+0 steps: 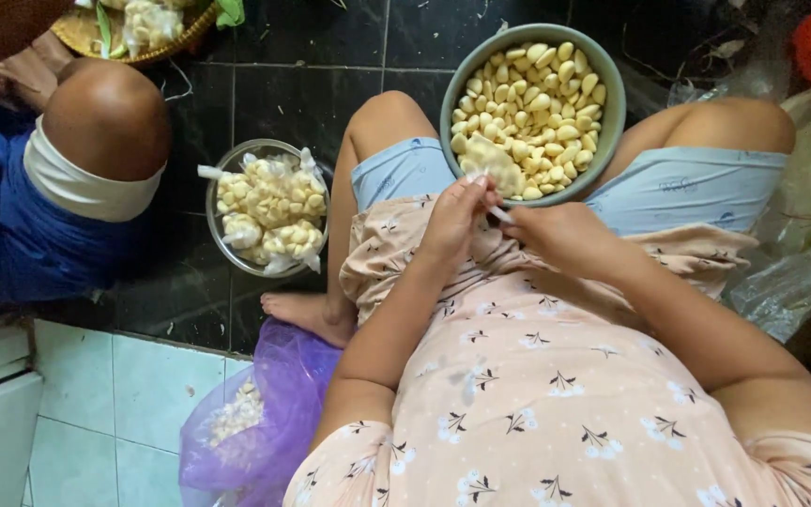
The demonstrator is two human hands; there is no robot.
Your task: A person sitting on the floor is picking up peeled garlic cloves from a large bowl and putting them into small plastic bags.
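Pinching a small clear bag of peeled garlic [492, 167] closed with my left hand [455, 214] and right hand [556, 233] fingers against the grey bowl [612, 122] rim, I judge a loosened pinch could spill cloves onto the dark floor [302, 94].

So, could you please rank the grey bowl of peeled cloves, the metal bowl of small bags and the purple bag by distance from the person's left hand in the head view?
From the left hand, nearest first:
1. Grey bowl of peeled cloves, just above the hand, between the knees.
2. Metal bowl of small bags, on the dark floor to the left.
3. Purple bag, lower left, by the foot.
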